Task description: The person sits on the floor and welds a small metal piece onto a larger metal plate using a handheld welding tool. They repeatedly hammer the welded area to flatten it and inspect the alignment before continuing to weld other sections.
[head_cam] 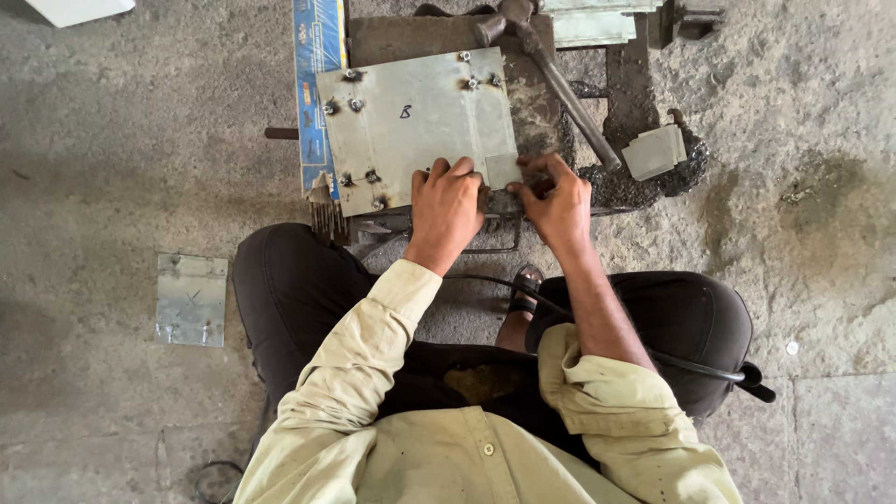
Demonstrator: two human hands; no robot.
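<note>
A: What are the hands doing?

B: The left hand [446, 207] is pressing down on the near edge of a large grey metal plate [415, 126], fingers curled over it, so its grip is bearing on the plate rather than closing around it. The right hand [558, 203] is pinching a small metal tab [503, 171] with thumb and fingertips, holding it against the plate's near right corner.

A: Where is the plate lying?

B: It is resting flat on a dark, rusty metal stand [425, 37] sitting on the concrete floor [112, 140], just in front of the person's knees. Bolts are sticking up near its corners and along its left side.

A: Anything else around?

B: A hammer [551, 70] is lying slantwise to the right of the plate, head at the top. A small grey block [655, 151] is sitting further right, beside a dark heap of filings. A blue strip [315, 84] is running along the plate's left edge. Another, smaller plate [191, 300] is lying on the floor, well apart to the left. A black cable [691, 366] is crossing the person's lap.
</note>
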